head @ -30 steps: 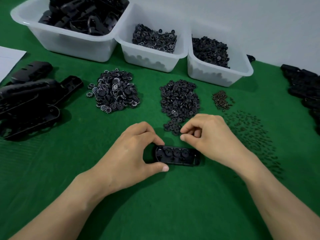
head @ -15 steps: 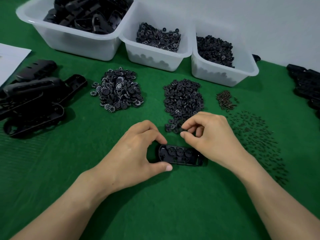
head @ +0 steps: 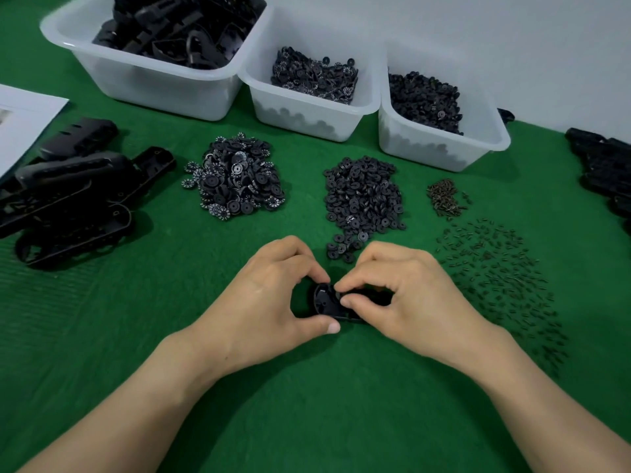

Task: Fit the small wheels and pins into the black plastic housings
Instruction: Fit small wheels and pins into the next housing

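A black plastic housing point(head: 324, 300) lies on the green mat at the centre. My left hand point(head: 269, 295) grips its left end between thumb and fingers. My right hand point(head: 406, 295) covers its right part, with thumb and forefinger pinched over the inside of the housing; whether they hold a small part I cannot tell. Behind the hands lie a pile of numbered wheels point(head: 235, 175), a pile of plain small wheels point(head: 363, 196), a small heap of brown pins point(head: 445, 198) and a wide scatter of dark pins point(head: 495, 271).
Empty housings point(head: 75, 189) are heaped at the left, more black parts point(head: 604, 165) at the right edge. Three white bins stand at the back: housings point(head: 143, 76), numbered wheels point(head: 307, 107), plain wheels point(head: 440, 148). A white sheet point(head: 20, 128) lies far left.
My right hand has moved down from the plain wheel pile onto the housing and now hides its right part. My left hand has kept its grip on the left end.
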`<state>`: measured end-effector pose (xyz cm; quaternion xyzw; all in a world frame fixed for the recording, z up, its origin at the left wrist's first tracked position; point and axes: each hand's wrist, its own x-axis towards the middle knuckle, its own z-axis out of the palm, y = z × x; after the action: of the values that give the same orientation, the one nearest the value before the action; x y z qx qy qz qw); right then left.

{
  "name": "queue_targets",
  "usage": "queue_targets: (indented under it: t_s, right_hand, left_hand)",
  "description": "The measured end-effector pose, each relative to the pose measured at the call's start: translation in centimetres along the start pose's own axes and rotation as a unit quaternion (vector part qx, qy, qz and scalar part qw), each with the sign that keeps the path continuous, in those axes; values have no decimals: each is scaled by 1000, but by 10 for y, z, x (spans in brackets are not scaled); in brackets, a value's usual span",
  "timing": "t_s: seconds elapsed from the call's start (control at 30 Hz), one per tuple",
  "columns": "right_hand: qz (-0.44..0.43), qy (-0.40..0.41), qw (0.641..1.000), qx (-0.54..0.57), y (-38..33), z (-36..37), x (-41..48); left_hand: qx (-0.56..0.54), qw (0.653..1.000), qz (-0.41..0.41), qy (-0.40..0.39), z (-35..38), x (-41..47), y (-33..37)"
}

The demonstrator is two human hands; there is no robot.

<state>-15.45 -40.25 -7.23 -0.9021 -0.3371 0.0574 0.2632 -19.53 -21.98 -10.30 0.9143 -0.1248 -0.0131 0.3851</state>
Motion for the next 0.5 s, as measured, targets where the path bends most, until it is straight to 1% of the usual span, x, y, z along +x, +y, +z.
queue_targets:
  t_s: [0.1,0.17,0.23,0.3,0.37,0.5]
  right_hand:
    - [-2,-5,1000,-12,-1,0,-1]
    - [12,-9,1000,0,1,-3,0]
    - [44,25,999,-6,6,-5,5]
    - [82,64,994,-45,11,-4,14]
    - [103,66,989,-83,14,2,20]
    - [98,73,988,-96,12,8,25]
  left_hand:
    - [-4,1000,0,1,0,0,0]
    - [-4,1000,0,0,0,0,0]
    - [-1,1000,-1,-2,0,0,0]
    - [1,1000,-2,-3,-1,0,0]
    - [1,1000,-3,-4,-1,-1,0]
    - [-2,1000,-5,-6,-1,0,0]
